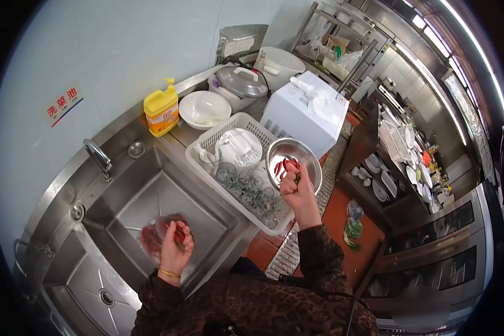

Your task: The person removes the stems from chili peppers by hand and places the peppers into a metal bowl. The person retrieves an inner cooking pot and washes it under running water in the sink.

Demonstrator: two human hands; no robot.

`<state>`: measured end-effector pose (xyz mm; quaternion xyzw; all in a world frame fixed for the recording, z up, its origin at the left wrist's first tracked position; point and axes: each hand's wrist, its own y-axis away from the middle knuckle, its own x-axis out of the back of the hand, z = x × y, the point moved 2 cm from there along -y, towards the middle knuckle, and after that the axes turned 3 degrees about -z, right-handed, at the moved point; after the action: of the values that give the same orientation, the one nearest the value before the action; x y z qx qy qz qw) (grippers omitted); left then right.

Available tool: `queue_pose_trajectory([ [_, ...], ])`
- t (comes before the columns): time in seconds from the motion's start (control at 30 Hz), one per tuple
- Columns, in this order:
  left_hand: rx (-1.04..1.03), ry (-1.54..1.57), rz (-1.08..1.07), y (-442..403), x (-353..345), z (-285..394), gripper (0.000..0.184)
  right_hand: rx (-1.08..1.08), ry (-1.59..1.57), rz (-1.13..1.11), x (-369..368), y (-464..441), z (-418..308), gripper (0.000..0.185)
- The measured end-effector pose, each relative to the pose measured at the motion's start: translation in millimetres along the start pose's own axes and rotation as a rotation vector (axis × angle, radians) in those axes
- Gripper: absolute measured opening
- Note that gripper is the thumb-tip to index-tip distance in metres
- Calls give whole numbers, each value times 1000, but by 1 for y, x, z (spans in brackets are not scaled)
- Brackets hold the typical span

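Observation:
Over the left basin of the steel sink (218,207), a clear plastic bag of red chili peppers (151,239) hangs beside my left hand (176,249). That hand's fingers are closed on the bag, and some red shows at the fingertips. My right hand (299,196) is closed in a loose fist above a round steel bowl (317,173). Red peppers (280,167) lie in the bowl, and a bit of red and green shows at the curled fingers. The bowl rests on the corner of a white plastic basket (207,178) with glasses (246,182) and plates (238,147) in it.
A curved faucet (99,159) stands at the sink's back edge. Behind the basket are a yellow soap jug (161,109), a white bowl (204,110), a lidded pot (241,83) and a white appliance (302,115). Bagged greens (353,227) lie on the red floor.

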<state>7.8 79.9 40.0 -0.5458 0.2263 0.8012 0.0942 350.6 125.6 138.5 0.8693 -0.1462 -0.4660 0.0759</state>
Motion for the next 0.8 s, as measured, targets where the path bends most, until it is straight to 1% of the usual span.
queue_pose_trajectory([
  [0.07, 20, 113, -6, 5, 3, -4, 17, -25, -122, -11, 10, -4, 1, 12],
  [0.13, 22, 144, 51, 5, 14, -10, 19, -34, 216, -120, -11, 9, 30, 11],
  [0.17, 16, 173, 96, 4, 22, -13, 20, -123, 482, -191, -20, 15, 49, 12],
  [0.23, -2, 227, 176, 1, 35, -16, 23, -332, 781, -186, -45, 34, 98, 17],
  [0.3, -34, 225, 159, 0, 43, -18, 24, -369, 1166, -277, -50, 46, 143, 25],
  [0.33, -65, 226, 142, 2, 46, -19, 24, -232, 1381, -423, -41, 43, 169, 31],
  [0.4, -133, 231, 106, 7, 51, -19, 26, -218, 1432, -581, -29, 47, 205, 32],
  [0.43, -139, 233, 108, 10, 48, -19, 26, -221, 1433, -588, -28, 51, 216, 32],
  [0.57, -175, 144, 183, 21, 30, -21, 26, 83, 1679, -698, -29, 66, 243, 29],
  [0.6, -175, 147, 180, 21, 31, -20, 26, 85, 1683, -698, -28, 64, 248, 29],
  [0.73, -174, 146, 98, 20, 33, -19, 25, -75, 1361, -613, -13, 50, 263, 28],
  [0.77, -172, 149, 95, 20, 36, -19, 25, -73, 1365, -610, -17, 50, 259, 28],
  [0.8, -171, 165, 96, 20, 39, -20, 25, -127, 1419, -613, -20, 50, 256, 28],
])
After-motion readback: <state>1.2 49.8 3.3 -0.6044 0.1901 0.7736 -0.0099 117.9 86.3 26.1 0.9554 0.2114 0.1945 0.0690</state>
